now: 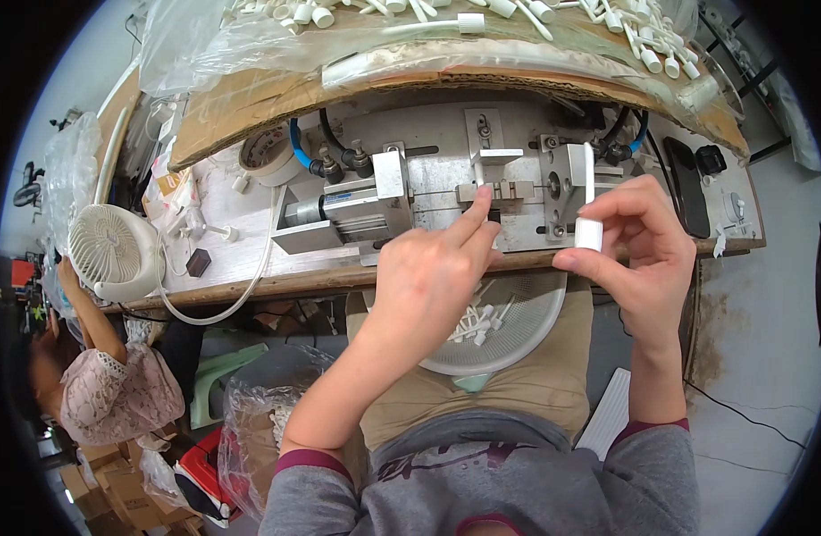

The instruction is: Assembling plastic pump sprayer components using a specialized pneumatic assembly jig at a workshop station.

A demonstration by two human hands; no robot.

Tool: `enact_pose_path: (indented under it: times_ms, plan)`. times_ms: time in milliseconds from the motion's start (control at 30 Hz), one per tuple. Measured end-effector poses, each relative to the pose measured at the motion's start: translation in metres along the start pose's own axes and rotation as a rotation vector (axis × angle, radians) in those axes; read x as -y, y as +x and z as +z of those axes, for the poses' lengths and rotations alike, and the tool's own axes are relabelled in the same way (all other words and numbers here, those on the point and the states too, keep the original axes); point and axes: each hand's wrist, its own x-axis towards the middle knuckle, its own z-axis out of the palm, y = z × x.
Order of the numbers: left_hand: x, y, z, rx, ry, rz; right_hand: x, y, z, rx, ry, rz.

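My right hand [643,255] pinches a white plastic cap with a thin stick [589,234] between thumb and fingers, the stick pointing up. It is just right of the metal bench fixture [553,192]. My left hand [433,277] reaches over the front of the fixture with its index finger stretched out. That fingertip touches or lies right by the small metal holding block [513,191], where a white stick [479,171] shows. The other fingers are partly curled, and their undersides are hidden. A white perforated basket [527,330] on my lap holds several similar white caps with sticks [477,326].
A cardboard shelf [250,112] above the bench bears a heap of white caps [643,36]. A metal cylinder unit [339,214], a tape roll [266,156] and a white fan [116,250] stand left. A black phone [687,188] lies right. Another person [116,384] sits at far left.
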Motion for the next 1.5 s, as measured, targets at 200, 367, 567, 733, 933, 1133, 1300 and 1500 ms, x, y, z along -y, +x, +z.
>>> enact_pose_path:
  times_ms: [200,367,567,733,933,1133,1300,1500]
  plan:
    - [-0.002,0.002,-0.004,0.081,0.04,-0.032,-0.001,-0.003,0.012,-0.066,0.183,0.083]
    - [0.008,0.03,-0.041,-0.001,-0.216,-0.038,-0.004,-0.006,0.013,0.028,-0.44,-0.318]
    - [0.025,0.111,-0.075,-0.417,-0.238,-0.06,-0.018,-0.012,0.04,0.281,-0.728,-0.406]
    - [0.064,0.158,-0.048,-0.168,-0.078,-0.196,-0.018,0.005,0.057,0.308,-0.807,-0.462]
    - [0.055,0.135,-0.048,-0.258,-0.159,-0.108,-0.014,0.008,0.053,0.382,-0.844,-0.354]
    - [0.031,0.056,-0.07,-0.444,-0.279,-0.033,0.005,0.067,0.027,0.243,-0.336,-0.213]
    - [0.005,0.021,-0.072,-0.447,-0.356,-0.043,-0.02,0.202,-0.004,-0.137,-0.665,-0.344]
    - [-0.007,-0.006,-0.046,-0.32,-0.281,0.007,-0.062,0.295,0.012,0.188,-0.763,0.108]
